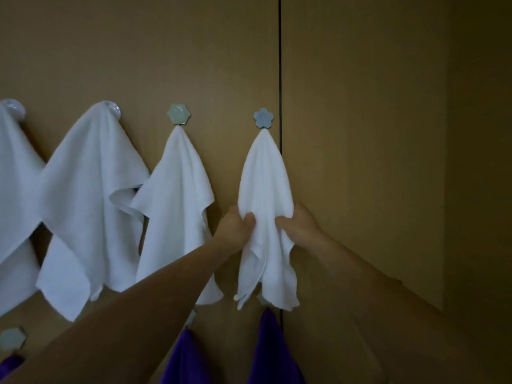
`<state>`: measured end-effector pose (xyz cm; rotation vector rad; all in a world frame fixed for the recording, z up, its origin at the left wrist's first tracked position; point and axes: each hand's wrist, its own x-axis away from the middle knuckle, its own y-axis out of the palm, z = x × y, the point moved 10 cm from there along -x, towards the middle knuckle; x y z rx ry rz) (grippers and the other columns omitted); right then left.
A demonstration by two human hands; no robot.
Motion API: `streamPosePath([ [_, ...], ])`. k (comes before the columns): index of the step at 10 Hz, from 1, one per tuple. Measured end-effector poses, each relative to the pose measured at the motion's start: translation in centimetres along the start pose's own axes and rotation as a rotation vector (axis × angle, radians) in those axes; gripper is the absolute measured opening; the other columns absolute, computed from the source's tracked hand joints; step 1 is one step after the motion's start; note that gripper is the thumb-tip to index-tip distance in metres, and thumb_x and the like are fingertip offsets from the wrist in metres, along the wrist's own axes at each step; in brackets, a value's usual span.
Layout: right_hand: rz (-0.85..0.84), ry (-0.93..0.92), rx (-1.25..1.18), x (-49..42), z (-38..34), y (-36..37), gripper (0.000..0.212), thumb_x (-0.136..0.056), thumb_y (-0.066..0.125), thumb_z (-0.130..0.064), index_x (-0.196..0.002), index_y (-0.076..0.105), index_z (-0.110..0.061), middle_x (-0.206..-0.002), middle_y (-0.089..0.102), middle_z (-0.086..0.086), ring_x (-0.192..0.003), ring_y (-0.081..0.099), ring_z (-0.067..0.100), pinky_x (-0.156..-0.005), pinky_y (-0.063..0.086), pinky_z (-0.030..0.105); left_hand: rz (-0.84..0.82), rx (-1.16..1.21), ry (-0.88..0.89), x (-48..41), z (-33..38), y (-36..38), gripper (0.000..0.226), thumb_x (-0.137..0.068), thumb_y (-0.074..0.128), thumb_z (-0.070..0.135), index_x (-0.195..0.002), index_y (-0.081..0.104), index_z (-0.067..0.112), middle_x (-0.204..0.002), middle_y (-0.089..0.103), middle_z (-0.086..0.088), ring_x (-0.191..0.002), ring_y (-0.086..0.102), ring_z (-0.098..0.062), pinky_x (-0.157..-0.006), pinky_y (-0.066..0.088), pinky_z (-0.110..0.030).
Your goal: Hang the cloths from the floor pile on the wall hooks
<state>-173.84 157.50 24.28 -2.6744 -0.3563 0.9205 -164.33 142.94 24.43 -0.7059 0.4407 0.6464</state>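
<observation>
A white cloth (pixel 264 189) hangs from a blue flower-shaped hook (pixel 263 117) on the brown wall. My left hand (pixel 235 227) pinches its left side at mid-height. My right hand (pixel 300 224) pinches its right side at the same height. Three more white cloths hang to the left: one (pixel 180 195) under a pale green hexagon hook (pixel 179 114), one (pixel 91 195) over a round hook (pixel 113 108), and one (pixel 13 189) at the frame's left edge. The floor pile is out of view.
A lower row of hooks carries purple cloths (pixel 273 353) (pixel 184 358), and a hexagon hook (pixel 12 339) sits at lower left above another purple cloth. A dark vertical seam (pixel 279 65) splits the wall panels. The panel right of the seam is bare.
</observation>
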Motion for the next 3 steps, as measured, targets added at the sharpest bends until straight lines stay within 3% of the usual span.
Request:
streamPosePath([
  [1,-0.022,0.084,0.013,3.1,1.4,0.2,0.046,-0.087,0.062,-0.03,-0.127,0.049,-0.01,-0.116,0.059,0.003,-0.099,0.061,0.021,-0.086,0.054,0.038,-0.058,-0.008,-0.046,2.6,-1.5,0.0,0.035,-0.1,0.042,0.026,-0.119,0.049,-0.002,-0.107,0.061,-0.013,-0.098,0.059,-0.026,-0.075,0.045,-0.028],
  [2,-0.058,0.079,0.002,6.9,2.5,0.9,0.047,-0.09,0.059,-0.03,-0.134,0.049,-0.014,-0.121,0.062,0.002,-0.103,0.062,0.019,-0.089,0.053,0.038,-0.158,0.02,-0.055,5.6,-2.6,0.2,0.026,-0.1,0.042,0.019,-0.084,0.053,0.002,-0.072,0.053,-0.006,-0.068,0.053,-0.017,-0.055,0.041,-0.019],
  [3,-0.022,0.107,0.086,10.0,3.0,1.1,0.043,-0.092,0.059,-0.031,-0.126,0.05,-0.005,-0.114,0.058,0.003,-0.1,0.058,0.017,-0.073,0.047,0.024,-0.229,-0.016,-0.111,8.4,-3.6,-0.1,0.025,-0.098,0.046,0.018,-0.089,0.057,-0.002,-0.073,0.052,-0.007,-0.068,0.051,-0.016,-0.057,0.04,-0.022],
])
